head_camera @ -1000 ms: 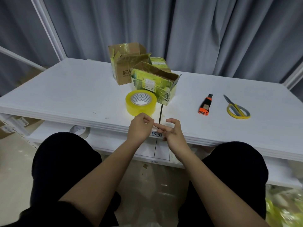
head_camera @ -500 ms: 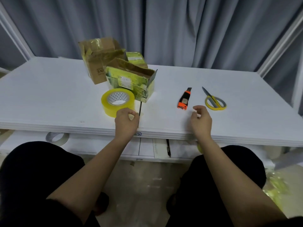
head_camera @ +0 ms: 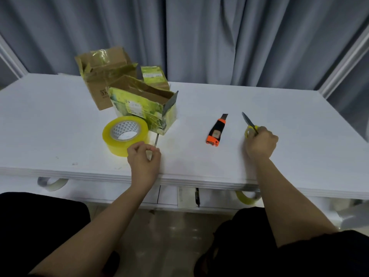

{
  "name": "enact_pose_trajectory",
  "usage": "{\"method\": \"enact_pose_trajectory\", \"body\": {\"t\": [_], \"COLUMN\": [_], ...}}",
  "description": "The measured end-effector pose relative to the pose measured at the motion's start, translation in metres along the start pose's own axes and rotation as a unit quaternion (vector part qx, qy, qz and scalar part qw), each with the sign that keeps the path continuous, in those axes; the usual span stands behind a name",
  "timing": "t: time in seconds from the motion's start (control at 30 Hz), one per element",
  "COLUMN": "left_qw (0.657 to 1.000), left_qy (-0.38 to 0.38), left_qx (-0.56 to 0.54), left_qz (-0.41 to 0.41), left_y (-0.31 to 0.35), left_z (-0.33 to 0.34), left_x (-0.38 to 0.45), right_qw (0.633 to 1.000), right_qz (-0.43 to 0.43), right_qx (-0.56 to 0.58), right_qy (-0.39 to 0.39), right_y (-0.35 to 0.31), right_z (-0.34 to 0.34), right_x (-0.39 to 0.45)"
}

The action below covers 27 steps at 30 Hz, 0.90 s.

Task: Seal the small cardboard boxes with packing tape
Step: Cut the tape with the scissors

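A yellowish roll of packing tape point(head_camera: 121, 134) lies flat on the white table point(head_camera: 60, 126). Behind it stands an open cardboard box wrapped in yellow-green tape point(head_camera: 143, 108), with a brown open box point(head_camera: 103, 76) and a small taped box point(head_camera: 154, 75) further back. My left hand point(head_camera: 144, 156) sits at the roll's near right side, its finger and thumb pinching what looks like the loose tape end. My right hand point(head_camera: 259, 144) grips the yellow handles of the scissors point(head_camera: 249, 124), whose blades point away from me.
An orange and black utility knife point(head_camera: 216, 130) lies between my hands. On the shelf under the tabletop sit a spare tape roll at left point(head_camera: 52, 182), another at right point(head_camera: 247, 197) and a pen point(head_camera: 197, 198). Grey curtains hang behind the table.
My right hand left my left hand, travelled right along the table and took hold of the scissors. My left hand moved up to the tape roll. The view turned right.
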<state>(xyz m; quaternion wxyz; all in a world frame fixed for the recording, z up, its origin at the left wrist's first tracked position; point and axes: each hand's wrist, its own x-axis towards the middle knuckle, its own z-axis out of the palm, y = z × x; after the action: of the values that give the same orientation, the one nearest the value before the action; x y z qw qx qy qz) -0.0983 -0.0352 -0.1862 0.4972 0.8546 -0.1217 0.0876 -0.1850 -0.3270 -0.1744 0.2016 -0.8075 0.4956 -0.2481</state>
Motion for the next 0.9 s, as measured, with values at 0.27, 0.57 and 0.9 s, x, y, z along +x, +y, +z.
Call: {"method": "enact_pose_trajectory", "body": {"t": [0.27,0.57,0.9], "left_qw": [0.998,0.995,0.973], "left_qy": [-0.014,-0.060,-0.108], "left_qx": [-0.052,-0.078,-0.188], "left_qz": [-0.039,-0.027,-0.082], "left_y": [0.000,0.000,-0.052], "left_z": [0.001,-0.022,-0.117], "left_x": [-0.001,-0.001,0.006], "right_qw": [0.995,0.962,0.901], "right_qz": [0.015,-0.243,-0.228], "right_qx": [-0.099,0.108,0.209], "right_qy": [-0.010,-0.057,-0.303], "right_y": [0.005,-0.041,-0.149], "right_z": [-0.006,-0.028,0.007], "right_x": [0.000,-0.108,-0.190]}}
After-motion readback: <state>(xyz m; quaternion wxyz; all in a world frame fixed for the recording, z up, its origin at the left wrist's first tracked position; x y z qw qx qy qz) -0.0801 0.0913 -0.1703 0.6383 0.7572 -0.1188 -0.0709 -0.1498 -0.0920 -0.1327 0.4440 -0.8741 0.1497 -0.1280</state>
